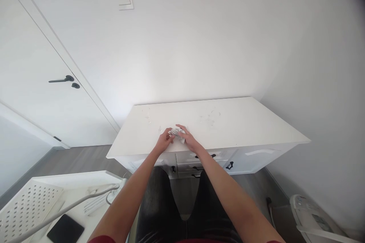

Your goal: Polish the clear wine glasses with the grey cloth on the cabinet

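Observation:
In the head view, a crumpled white tissue or thin cloth (178, 132) is bunched between my two hands, low over the white cabinet top (242, 125). My left hand (164, 139) pinches its left side with bent fingers. On the other side, my right hand (190, 140) grips it, thumb and fingers curved around the edge. Wet-looking marks (211, 117) show on the top beyond my right hand. More small marks (148, 119) lie at the back left.
Black handles (229, 165) stick out from the cabinet front. A white door with a black lever handle (61, 79) stands left. At lower left, a white desk (76, 186) carries a black square pad (65, 229) and a curved lamp arm (71, 205). A white appliance (312, 214) stands lower right.

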Tool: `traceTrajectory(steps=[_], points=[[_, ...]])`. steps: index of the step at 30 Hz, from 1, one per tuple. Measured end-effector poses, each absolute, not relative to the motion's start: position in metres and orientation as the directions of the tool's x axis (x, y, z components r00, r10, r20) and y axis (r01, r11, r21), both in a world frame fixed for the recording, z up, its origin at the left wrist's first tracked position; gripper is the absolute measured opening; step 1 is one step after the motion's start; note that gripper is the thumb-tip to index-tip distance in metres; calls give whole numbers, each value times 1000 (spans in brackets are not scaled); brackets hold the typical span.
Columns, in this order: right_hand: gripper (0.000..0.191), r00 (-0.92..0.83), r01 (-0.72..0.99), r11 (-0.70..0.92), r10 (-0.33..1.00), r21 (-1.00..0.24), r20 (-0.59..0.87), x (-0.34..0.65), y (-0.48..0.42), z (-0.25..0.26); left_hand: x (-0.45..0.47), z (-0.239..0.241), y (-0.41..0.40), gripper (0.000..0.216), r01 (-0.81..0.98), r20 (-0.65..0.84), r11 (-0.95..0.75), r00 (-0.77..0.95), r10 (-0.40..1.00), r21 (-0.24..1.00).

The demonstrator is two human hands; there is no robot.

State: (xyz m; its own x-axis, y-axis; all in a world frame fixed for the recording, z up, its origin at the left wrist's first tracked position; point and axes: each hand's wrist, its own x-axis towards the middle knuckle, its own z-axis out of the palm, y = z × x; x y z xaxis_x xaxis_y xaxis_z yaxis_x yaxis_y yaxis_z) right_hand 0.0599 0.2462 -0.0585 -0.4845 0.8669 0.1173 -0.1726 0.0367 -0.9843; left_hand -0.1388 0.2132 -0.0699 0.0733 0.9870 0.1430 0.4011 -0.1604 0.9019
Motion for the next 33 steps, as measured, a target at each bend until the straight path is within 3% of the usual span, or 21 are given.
traceTrajectory(steps=[6,10,16,18,20,23,25,28,30,33], points=[[38,-311,-236,56,941,-970,130,48,243,-61,-137,-65,208,59,383,131,-164,111,985,909],[44,-152,-277,33,985,-960,77,47,247,-63,-129,-63,202,65,365,157,-189,115,981,911],[40,-35,-243,0,999,-970,8,62,253,-52,-132,-43,195,43,481,351,-174,-307,885,859],[37,-62,-229,-32,998,-973,-18,64,247,-44,-132,-30,192,35,545,413,-186,-329,849,817],[36,-104,-233,-61,994,-970,-38,65,237,-35,-129,-18,188,32,676,468,-256,-149,871,692],[37,-171,-241,-97,984,-966,-56,69,215,-17,-121,-4,175,26,839,394,-304,118,912,451],[39,-265,-187,-78,964,-979,-26,79,197,-2,-118,3,157,16,900,323,-229,106,940,372],[41,-514,6,170,846,-985,142,104,165,18,-116,11,121,17,917,259,-192,102,961,349],[42,-649,84,314,737,-946,187,117,144,25,-114,12,99,20,880,184,-217,152,971,421],[49,-639,129,195,766,-972,70,122,123,20,-109,6,78,27,849,111,-214,183,977,483]])
